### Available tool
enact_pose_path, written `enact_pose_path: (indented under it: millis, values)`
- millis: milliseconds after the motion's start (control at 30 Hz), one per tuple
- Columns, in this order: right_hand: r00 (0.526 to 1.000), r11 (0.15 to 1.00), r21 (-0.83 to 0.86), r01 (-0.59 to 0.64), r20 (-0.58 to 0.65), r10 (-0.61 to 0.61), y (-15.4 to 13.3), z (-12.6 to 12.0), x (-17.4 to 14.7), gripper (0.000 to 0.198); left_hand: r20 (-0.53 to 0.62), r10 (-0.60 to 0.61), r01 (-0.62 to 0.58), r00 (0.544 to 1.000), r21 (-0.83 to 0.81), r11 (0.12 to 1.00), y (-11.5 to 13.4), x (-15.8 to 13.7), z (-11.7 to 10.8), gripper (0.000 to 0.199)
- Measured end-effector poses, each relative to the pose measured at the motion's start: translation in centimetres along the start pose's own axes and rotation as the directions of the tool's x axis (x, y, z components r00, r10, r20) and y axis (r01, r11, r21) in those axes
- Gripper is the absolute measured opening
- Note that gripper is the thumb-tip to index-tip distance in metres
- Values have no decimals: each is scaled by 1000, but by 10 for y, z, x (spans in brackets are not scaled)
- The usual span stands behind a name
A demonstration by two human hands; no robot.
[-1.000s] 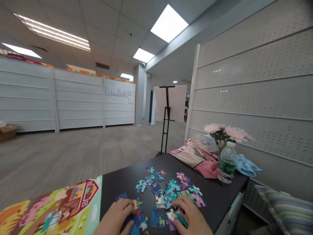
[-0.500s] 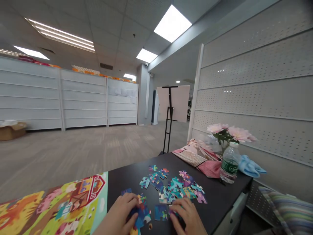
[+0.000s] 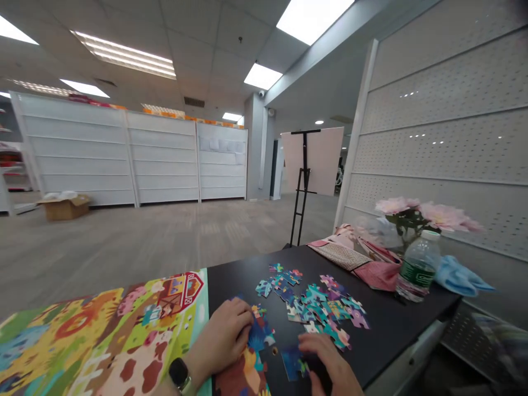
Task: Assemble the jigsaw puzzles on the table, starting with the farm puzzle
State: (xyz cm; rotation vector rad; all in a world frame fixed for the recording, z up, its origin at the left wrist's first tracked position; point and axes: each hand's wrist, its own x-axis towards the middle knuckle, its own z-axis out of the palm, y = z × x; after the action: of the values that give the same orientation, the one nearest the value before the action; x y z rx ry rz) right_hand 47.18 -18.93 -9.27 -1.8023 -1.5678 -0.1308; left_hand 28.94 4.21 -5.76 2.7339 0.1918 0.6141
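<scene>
Looked partly done: joined section (image 3: 250,373) sat toward the tabletop's (image 3: 388,327) near edge, left hand (image 3: 229,328) over its left side, grip unclear. Blue piece (image 3: 290,363) lay apart by right hand (image 3: 330,360), grip wide. Loose pieces (image 3: 315,300) nearer right edge looked unplaced.

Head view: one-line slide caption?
Left hand at puzzle pieces, right hand by a blue piece, a cluster beyond, on a black table.

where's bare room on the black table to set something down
Bare black table shows between the loose puzzle pieces and its right edge, and beyond the left hand, between the farm picture and those pieces. Crowded: the middle, under pieces, and the far right corner, with bottle, pink bag and blue cloth.
</scene>
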Motion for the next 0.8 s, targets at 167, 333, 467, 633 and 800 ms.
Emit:
enact_pose_path:
  millis: [167,333,467,633,800]
  values:
    - [985,985,41,-165,51,163,-14,-4,-2,64,34,81,-82,996,9,997,4,-1,-1,18]
    - [969,979,-46,-199,139,203,-28,0,1,64,28,84,-85,996,22,996,3,-1,-3,19]
    - [969,977,-20,-214,122,214,-31,0,6,55,17,76,-77,997,37,996,2,-2,-3,19]
    - [980,984,11,-180,94,178,-30,-1,8,53,34,65,-66,997,28,997,4,-2,-6,18]
    - [978,979,94,-183,113,173,-26,-3,7,53,60,52,-50,997,-32,998,22,-2,-6,19]
